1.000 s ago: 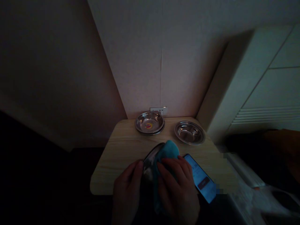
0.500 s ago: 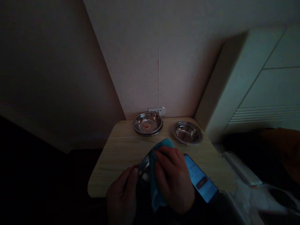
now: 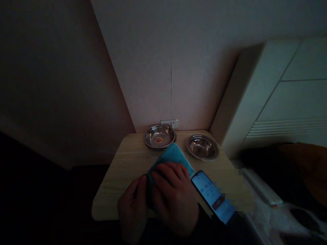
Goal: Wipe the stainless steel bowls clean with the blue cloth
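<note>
Turquoise cloth (image 3: 176, 153), corner pointing toward wall (image 3: 155, 85), long axis unclear, right hand (image 3: 173, 197) gripping it, left hand (image 3: 134, 206) pinched, hold hidden

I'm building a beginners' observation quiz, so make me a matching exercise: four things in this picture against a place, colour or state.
1. cloth
2. smartphone
3. stickered metal bowl
4. power socket

A. lit up
B. on the wall behind the table
C. turquoise, held by the right hand
D. stacked near the table's back edge

Pairs: 1-C, 2-A, 3-D, 4-B
</note>
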A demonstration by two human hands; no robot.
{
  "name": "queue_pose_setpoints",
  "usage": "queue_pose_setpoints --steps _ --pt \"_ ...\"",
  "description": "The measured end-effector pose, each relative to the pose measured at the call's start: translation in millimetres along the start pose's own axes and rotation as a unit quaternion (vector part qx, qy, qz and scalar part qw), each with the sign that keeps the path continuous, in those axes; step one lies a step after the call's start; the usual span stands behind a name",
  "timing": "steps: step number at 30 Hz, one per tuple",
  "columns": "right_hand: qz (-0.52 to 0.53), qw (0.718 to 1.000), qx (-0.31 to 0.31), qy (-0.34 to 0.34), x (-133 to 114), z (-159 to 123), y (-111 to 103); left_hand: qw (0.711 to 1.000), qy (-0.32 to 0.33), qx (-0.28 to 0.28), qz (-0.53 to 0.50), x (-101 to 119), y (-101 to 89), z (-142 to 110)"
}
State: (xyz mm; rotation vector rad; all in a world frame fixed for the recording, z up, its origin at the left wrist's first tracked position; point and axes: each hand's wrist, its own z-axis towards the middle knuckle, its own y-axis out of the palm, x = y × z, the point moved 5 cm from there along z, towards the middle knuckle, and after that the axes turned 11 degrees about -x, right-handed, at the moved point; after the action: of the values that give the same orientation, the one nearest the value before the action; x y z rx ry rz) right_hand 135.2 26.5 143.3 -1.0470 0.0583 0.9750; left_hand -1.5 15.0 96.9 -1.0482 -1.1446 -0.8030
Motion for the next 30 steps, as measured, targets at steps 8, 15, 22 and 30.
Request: queue_pose_setpoints --steps 8,15,22,30 --pt "0.042 0.996 0.007 0.079 23.9 5.8 1.6 1.000 0.002 -0.001 0.011 0.2 0.7 -2.4" --pt "0.037 0.999 -0.002 0.037 13.9 3.9 2.7 1.000 -0.005 0.014 -0.003 -7.9 -2.8 -5.5" --pt "0.019 1.000 -0.019 0.001 4.8 -0.6 5.9 1.000 -0.007 0.014 0.002 -1.5 -0.6 -2.3" --pt "0.079 0.993 0.005 0.089 41.4 3.4 3.9 1.000 0.013 -0.014 0.019 4.6 2.0 -8.3"
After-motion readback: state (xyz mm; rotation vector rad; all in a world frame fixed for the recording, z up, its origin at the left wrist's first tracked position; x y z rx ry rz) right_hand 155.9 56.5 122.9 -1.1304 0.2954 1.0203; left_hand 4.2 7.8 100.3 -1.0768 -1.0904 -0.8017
